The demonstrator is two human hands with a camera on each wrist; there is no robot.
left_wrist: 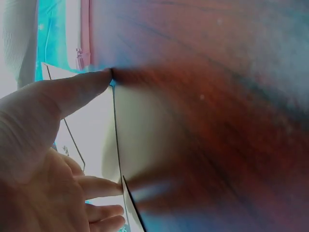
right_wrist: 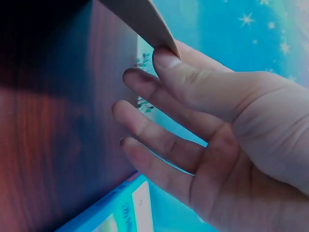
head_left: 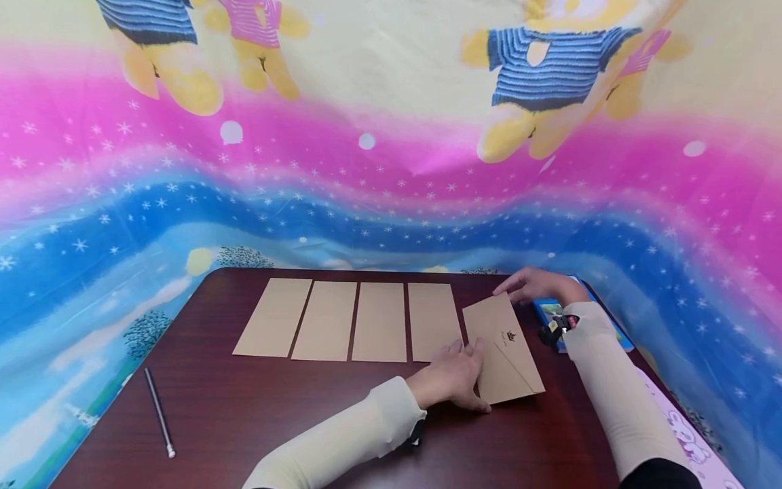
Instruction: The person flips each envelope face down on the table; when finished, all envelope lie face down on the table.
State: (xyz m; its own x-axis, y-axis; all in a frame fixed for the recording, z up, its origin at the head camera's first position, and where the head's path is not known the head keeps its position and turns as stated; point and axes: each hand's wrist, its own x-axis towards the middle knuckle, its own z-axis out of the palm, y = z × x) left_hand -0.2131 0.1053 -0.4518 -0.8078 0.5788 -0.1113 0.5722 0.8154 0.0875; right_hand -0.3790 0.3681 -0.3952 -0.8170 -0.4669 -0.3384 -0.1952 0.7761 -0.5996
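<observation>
A kraft-brown envelope (head_left: 501,326) with a small crown print and a diagonal flap line stands tilted at the right end of a row of flat brown rectangles. My right hand (head_left: 540,285) pinches its far corner between thumb and index finger; in the right wrist view the other fingers (right_wrist: 159,140) spread loosely below. Along the envelope's near left side, my left hand (head_left: 452,377) rests with fingers extended. The left wrist view shows the thumb (left_wrist: 82,89) at one corner and fingertips at the same edge, the envelope's face (left_wrist: 94,140) toward the palm.
Several plain brown rectangles, among them the leftmost one (head_left: 271,317), lie side by side along the table's back. A dark pen-like stick (head_left: 159,414) lies at left. Behind the right wrist is a blue flat item (head_left: 623,337); a pink rabbit-patterned item (head_left: 687,435) borders the right edge.
</observation>
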